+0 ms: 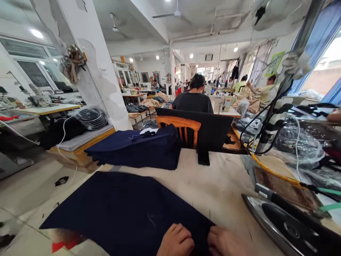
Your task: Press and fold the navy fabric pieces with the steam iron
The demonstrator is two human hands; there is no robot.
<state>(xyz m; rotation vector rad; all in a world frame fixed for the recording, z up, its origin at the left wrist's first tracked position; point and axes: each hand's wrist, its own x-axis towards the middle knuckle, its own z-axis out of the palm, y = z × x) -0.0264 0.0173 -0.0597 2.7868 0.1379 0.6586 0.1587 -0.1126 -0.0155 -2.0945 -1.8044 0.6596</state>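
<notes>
A navy blue cloth panel (114, 206) lies spread over the pale-covered table (218, 177), its left corner reaching past the table edge. Near the bottom of the view, my left hand (177, 241) rests on the cloth with its fingers curled down into it. My right hand (226, 241) closes on the panel's right edge, thumb and fingertips partly hidden. To the right of my hands an iron (287, 224) with a dark body and shiny metal rim sits on the table. Behind the panel is a stack of folded navy cloth (135, 149) with a white scrap (148, 132) on top.
A black phone (203, 157) lies at the table's far edge, before a black board (213, 124) and a wooden chair (178, 122). A person in black (193, 99) sits beyond. Cables hang from a pole (269, 121) at right, beside plastic-wrapped bundles (298, 142).
</notes>
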